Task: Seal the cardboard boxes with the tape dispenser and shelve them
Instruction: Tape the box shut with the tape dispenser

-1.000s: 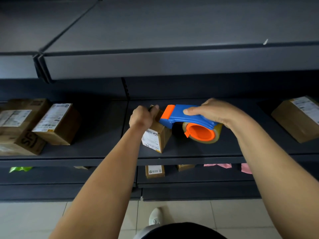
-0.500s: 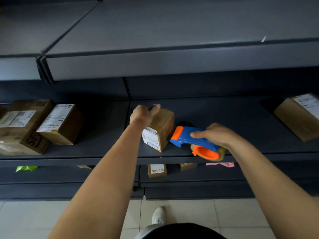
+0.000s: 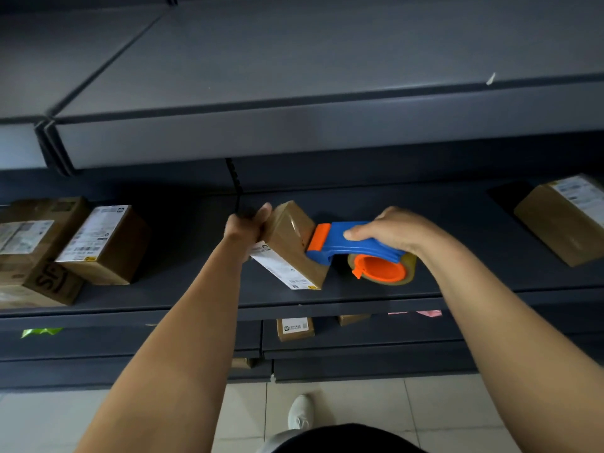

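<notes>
A small brown cardboard box (image 3: 289,243) with a white label stands tilted on the dark middle shelf (image 3: 359,294). My left hand (image 3: 246,228) grips its upper left corner. My right hand (image 3: 390,228) holds a blue tape dispenser (image 3: 351,245) with an orange blade end and an orange roll core. The dispenser's orange end touches the box's right side. Shiny tape shows on the box's top face.
Several labelled boxes (image 3: 101,245) sit stacked at the shelf's left end, and one larger box (image 3: 568,219) lies at the right. Smaller boxes (image 3: 294,328) rest on the lower shelf. An upper shelf (image 3: 327,138) overhangs. My white shoe (image 3: 299,416) stands on the tiled floor.
My right hand dropped the dispenser from over the box to the shelf edge, then brought it back up against the box's right side. The box has tipped further to the left.
</notes>
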